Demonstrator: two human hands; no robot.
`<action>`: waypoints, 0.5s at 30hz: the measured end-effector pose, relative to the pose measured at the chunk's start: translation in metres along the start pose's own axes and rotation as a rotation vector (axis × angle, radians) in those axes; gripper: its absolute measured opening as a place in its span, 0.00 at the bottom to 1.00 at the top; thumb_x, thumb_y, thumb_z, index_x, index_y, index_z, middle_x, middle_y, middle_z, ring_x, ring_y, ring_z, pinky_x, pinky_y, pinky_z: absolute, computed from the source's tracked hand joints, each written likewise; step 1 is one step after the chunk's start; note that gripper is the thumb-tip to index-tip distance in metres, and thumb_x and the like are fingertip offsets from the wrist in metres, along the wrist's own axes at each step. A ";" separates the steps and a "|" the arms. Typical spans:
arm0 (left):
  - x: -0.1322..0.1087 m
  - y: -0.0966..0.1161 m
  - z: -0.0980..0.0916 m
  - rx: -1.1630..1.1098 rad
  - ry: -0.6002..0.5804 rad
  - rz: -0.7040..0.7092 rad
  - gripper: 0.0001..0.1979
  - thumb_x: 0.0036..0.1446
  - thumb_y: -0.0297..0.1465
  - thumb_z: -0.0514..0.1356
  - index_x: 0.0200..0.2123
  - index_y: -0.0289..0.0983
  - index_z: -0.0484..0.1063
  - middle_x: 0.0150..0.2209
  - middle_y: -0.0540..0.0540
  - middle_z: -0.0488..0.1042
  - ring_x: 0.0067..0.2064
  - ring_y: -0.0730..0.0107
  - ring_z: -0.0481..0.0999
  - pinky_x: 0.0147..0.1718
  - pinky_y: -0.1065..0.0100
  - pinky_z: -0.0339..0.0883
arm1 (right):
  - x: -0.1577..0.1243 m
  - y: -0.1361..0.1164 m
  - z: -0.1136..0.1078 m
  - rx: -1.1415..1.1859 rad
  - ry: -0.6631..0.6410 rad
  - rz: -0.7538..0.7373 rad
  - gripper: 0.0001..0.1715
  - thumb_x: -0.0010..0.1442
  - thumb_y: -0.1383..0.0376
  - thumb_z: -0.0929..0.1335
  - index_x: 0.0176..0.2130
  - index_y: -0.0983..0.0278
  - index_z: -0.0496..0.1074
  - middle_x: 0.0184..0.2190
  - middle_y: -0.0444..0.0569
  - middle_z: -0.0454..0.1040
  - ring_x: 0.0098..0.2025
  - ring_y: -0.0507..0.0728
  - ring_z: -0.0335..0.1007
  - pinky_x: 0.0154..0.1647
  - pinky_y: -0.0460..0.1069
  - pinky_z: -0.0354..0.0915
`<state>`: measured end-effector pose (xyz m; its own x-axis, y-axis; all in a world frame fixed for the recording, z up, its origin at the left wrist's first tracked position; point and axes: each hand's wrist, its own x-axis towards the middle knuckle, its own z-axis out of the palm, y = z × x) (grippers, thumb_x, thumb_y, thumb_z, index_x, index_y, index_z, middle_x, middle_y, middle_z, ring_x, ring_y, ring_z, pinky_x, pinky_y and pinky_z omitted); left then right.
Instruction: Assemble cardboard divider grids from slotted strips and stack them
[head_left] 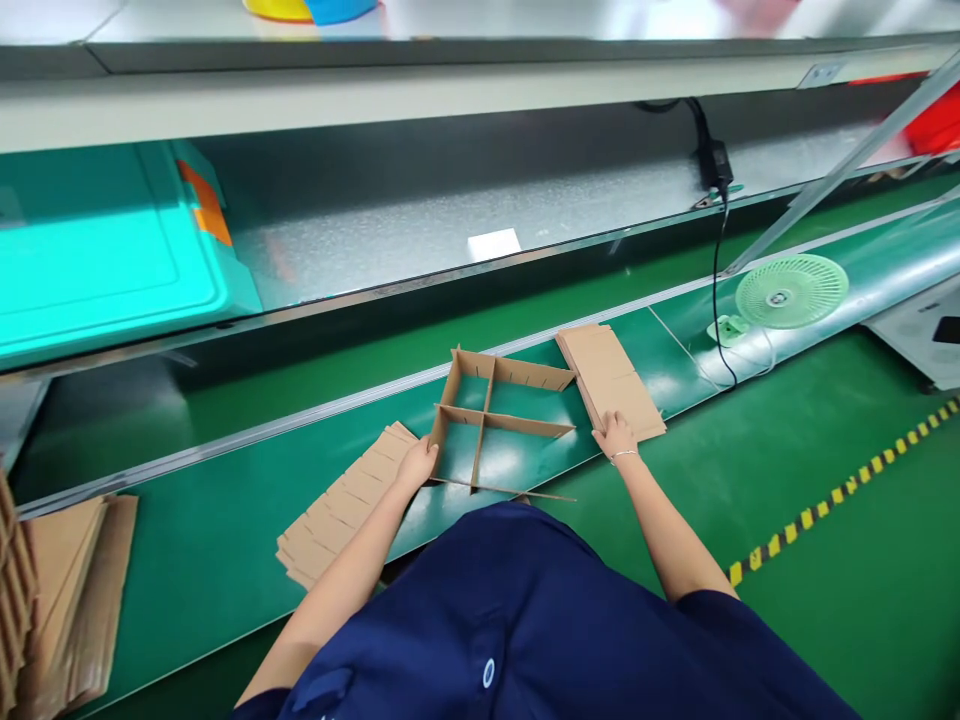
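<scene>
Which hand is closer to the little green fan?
Right. The right hand rests on the cardboard stack left of the fan; the left hand is farther left, beyond the cardboard grid.

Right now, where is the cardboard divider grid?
Head view, centre: the divider grid stands on the green belt, between the left hand by the slotted strips and the right hand on the flat stack.

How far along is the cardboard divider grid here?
Done: several strips interlock into a partial grid. In hand: left hand is at its left corner; right hand rests on the right stack. Remaining: grid's right side open; left stack also holds loose strips.
</scene>
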<state>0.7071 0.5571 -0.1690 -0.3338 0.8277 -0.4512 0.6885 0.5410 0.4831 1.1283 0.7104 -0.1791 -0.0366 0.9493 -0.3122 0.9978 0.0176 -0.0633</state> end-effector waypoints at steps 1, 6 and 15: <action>0.001 0.000 0.000 0.006 -0.001 -0.001 0.19 0.60 0.32 0.46 0.52 0.33 0.64 0.48 0.39 0.73 0.51 0.60 0.71 0.47 0.63 0.63 | -0.003 -0.001 0.002 0.010 0.013 -0.016 0.35 0.58 0.59 0.63 0.61 0.69 0.53 0.63 0.63 0.49 0.62 0.66 0.49 0.58 0.59 0.52; 0.004 -0.002 0.002 0.011 -0.009 -0.010 0.20 0.60 0.32 0.45 0.53 0.35 0.62 0.48 0.39 0.73 0.51 0.60 0.71 0.46 0.64 0.63 | -0.010 -0.009 -0.002 0.157 0.089 -0.125 0.30 0.59 0.62 0.61 0.59 0.69 0.57 0.60 0.62 0.57 0.60 0.63 0.54 0.58 0.57 0.54; 0.001 0.004 -0.004 0.052 -0.002 -0.022 0.19 0.58 0.32 0.47 0.52 0.37 0.64 0.46 0.41 0.75 0.48 0.59 0.73 0.42 0.65 0.66 | -0.023 -0.061 -0.007 0.396 0.053 -0.465 0.28 0.60 0.63 0.61 0.58 0.65 0.59 0.58 0.58 0.61 0.60 0.59 0.55 0.57 0.59 0.58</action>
<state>0.7073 0.5607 -0.1648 -0.3480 0.8153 -0.4627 0.7137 0.5505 0.4331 1.0684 0.6894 -0.1614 -0.4507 0.8845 -0.1204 0.7814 0.3257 -0.5323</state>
